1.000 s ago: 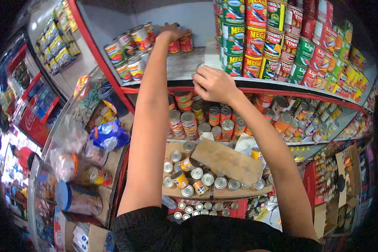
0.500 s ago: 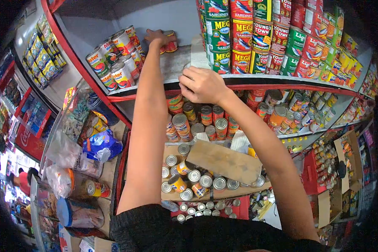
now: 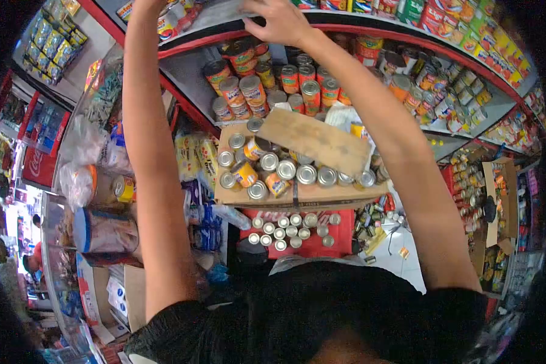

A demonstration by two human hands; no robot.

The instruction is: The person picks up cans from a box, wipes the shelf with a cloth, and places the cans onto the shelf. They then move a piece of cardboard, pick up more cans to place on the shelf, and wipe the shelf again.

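Note:
My left hand [image 3: 149,5] is at the top edge of the view, its fingers cut off by the frame. Close beside it, sardine cans [image 3: 175,23] stand at the left end of the upper shelf [image 3: 221,13]. My right hand [image 3: 279,19] is over that shelf's front edge, thumb apart from the bent fingers, with nothing visible in it. Below my hands, a cardboard box [image 3: 236,195] holds several cans with silver lids [image 3: 269,161]. A loose cardboard piece [image 3: 315,141] lies across some of them.
Orange-labelled cans [image 3: 252,91] fill the lower shelf. A red tray [image 3: 341,233] with small cans sits below the box. At left are a blue-lidded jar [image 3: 106,230] and plastic bags [image 3: 77,185]. Another open carton [image 3: 497,212] stands at right.
The view has tipped downward, so the upper shelf and both hands sit higher in the frame. My left hand, earlier at two cans at the back of the shelf, is now mostly out of view.

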